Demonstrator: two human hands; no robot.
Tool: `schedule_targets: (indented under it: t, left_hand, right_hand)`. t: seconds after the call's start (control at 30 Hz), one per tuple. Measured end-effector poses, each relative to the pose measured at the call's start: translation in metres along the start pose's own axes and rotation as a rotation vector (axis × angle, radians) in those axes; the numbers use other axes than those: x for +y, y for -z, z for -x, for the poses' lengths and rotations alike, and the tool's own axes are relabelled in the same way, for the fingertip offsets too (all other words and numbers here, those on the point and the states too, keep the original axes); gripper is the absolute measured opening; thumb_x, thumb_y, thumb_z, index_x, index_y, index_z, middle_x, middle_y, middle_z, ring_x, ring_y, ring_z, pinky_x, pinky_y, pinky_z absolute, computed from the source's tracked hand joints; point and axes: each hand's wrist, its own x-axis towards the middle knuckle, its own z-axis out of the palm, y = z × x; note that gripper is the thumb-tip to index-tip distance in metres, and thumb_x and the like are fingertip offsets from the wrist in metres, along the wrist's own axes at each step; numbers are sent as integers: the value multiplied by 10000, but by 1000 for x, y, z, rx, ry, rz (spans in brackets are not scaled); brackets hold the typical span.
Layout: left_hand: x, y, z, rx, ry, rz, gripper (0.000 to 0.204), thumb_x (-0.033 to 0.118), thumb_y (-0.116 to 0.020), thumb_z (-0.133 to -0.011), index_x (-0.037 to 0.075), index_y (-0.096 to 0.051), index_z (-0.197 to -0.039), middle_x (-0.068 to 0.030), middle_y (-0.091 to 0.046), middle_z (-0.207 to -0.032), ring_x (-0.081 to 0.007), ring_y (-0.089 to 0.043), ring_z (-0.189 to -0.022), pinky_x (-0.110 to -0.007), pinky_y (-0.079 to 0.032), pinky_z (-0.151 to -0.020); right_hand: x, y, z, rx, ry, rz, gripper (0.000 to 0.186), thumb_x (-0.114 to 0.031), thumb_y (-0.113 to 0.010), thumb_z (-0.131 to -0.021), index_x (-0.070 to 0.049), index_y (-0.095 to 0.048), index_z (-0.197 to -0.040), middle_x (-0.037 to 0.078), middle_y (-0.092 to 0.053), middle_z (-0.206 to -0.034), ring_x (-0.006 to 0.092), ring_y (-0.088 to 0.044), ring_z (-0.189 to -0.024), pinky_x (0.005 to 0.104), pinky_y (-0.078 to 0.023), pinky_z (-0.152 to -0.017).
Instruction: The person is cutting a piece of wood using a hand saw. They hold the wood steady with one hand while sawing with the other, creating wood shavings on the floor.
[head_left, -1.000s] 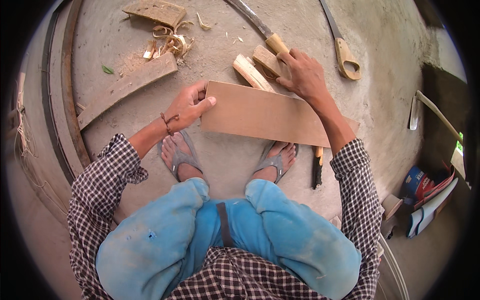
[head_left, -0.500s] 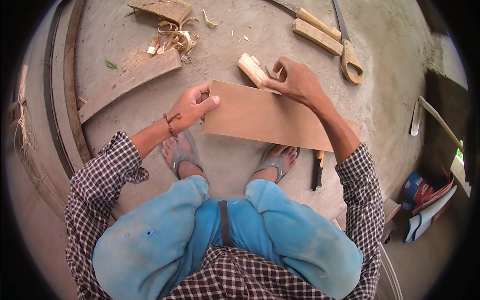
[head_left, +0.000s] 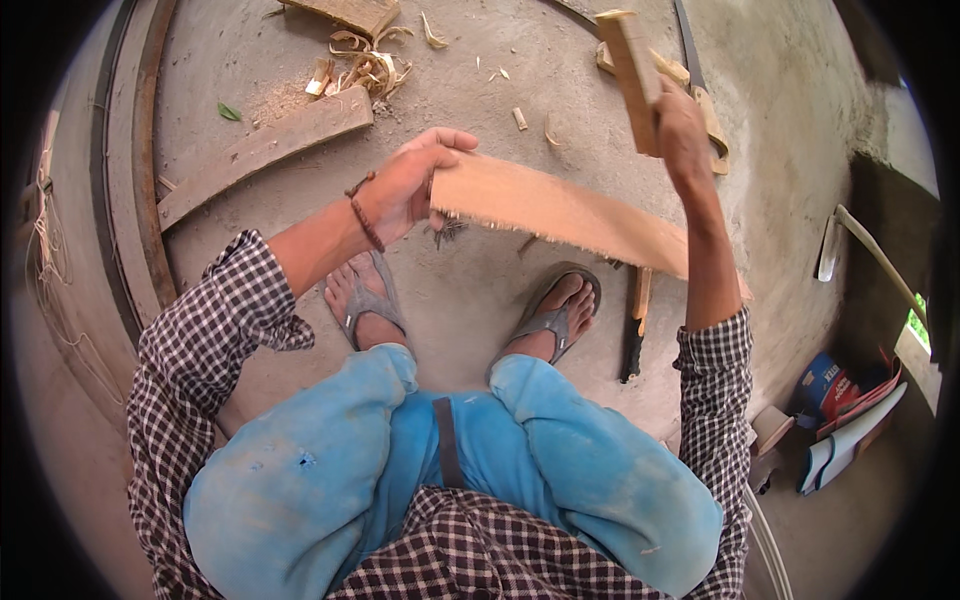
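My left hand (head_left: 410, 185) grips the left end of a thin brown plywood strip (head_left: 560, 205), thumb on its upper side. The strip is raised and tilted above the floor, its rough near edge toward me. My right hand (head_left: 683, 135) is closed round the lower part of a short wooden block (head_left: 630, 80), held up beyond the strip's right half. A small pile of nails (head_left: 447, 230) lies on the floor under the strip's left end. A tool with a black grip and wooden shaft (head_left: 637, 320) lies beside my right foot; its far end is partly hidden by the strip.
A handsaw (head_left: 708, 115) and more wood pieces (head_left: 668, 66) lie at the far right. Curled shavings (head_left: 375, 70) and a plank (head_left: 265, 155) are at the far left. A hoe-like tool (head_left: 875, 250) leans at the right, above a blue and red bag (head_left: 828, 385).
My right hand has lifted the wooden block off the floor and moved right and away. My left hand has tilted the plywood strip, bringing the nails underneath into view.
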Motion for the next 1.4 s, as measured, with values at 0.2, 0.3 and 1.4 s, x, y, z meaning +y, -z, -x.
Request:
schedule_targets:
  t: [0.2, 0.3, 1.4]
  left_hand:
    - [23, -16, -16, 186, 70, -20, 643, 677, -508, -1009, 48, -603, -1110, -43, -618, -779, -175, -690, -631, -255, -541, -466]
    - [41, -23, -14, 151, 143, -17, 665, 700, -478, -1011, 56, -585, -1141, -31, -608, -742, -171, -682, -572, -257, -545, -442]
    - [32, 5, -66, 47, -293, -390, 500, 312, -586, -1078, -3, -512, -1458, -126, -671, -1257, -217, -704, -1081, -375, -621, -929]
  right_hand:
    - [-68, 55, 73, -136, -51, -176, 505, -399, -609, -981, 32, -657, -1240, 134, -661, -955, 265, -661, -852, 416, -548, -740]
    - [-62, 38, 88, 30, 226, 243, 484, -325, -744, -915, 4, -650, -1258, 143, -660, -1051, 307, -664, -982, 411, -528, -850]
    - [-27, -6, 19, -303, 465, 362, 481, -210, -755, -914, -160, -642, -1379, 115, -668, -1167, 331, -659, -1070, 442, -539, -949]
